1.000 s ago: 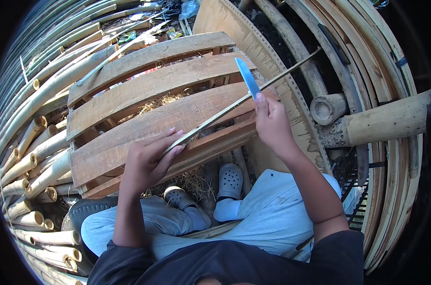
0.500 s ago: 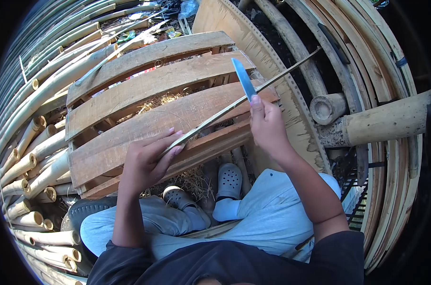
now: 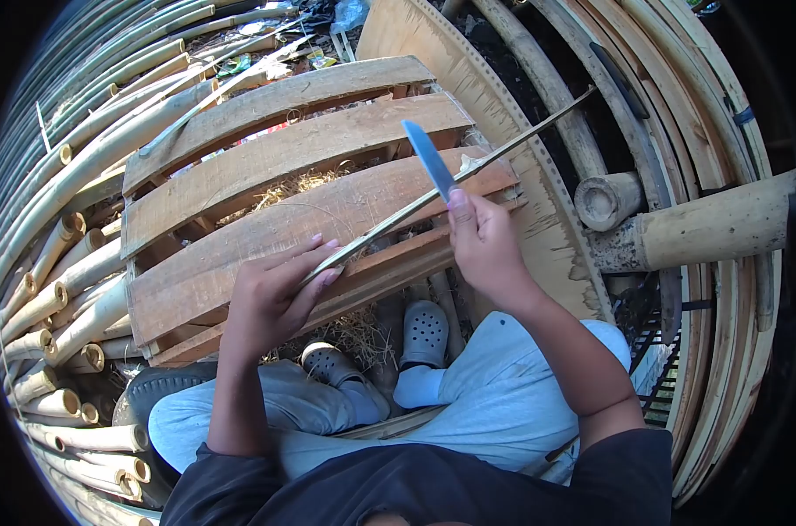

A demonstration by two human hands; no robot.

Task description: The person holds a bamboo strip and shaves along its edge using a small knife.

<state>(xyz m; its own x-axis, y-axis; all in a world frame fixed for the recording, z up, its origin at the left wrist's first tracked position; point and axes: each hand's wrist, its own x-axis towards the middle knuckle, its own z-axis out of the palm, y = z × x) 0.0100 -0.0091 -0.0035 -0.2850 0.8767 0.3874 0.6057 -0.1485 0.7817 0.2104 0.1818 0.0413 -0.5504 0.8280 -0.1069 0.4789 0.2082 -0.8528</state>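
Observation:
My left hand [image 3: 279, 285] grips the near end of a long thin bamboo strip [image 3: 389, 219] between thumb and fingers, at the near edge of a slatted wooden platform [image 3: 275, 232]. The strip slants up to the right, past the platform's right corner. My right hand [image 3: 484, 232] is closed around the handle of a knife [image 3: 428, 159], its blade pointing up and left. The blade's lower part lies against or just over the strip's middle; contact is hard to tell. The handle is mostly hidden in my fingers.
Bamboo poles [image 3: 91, 316] are stacked at the left. A curved plywood sheet [image 3: 556, 228] lies behind and right of the platform. Thick bamboo [image 3: 713, 223] and long wooden strips stand at the right. My shoes [image 3: 424, 333] are below the platform, near shavings [image 3: 363, 337].
My right hand and the knife have moved a little left and down along the strip. My left hand has hardly moved and still holds the strip's near end.

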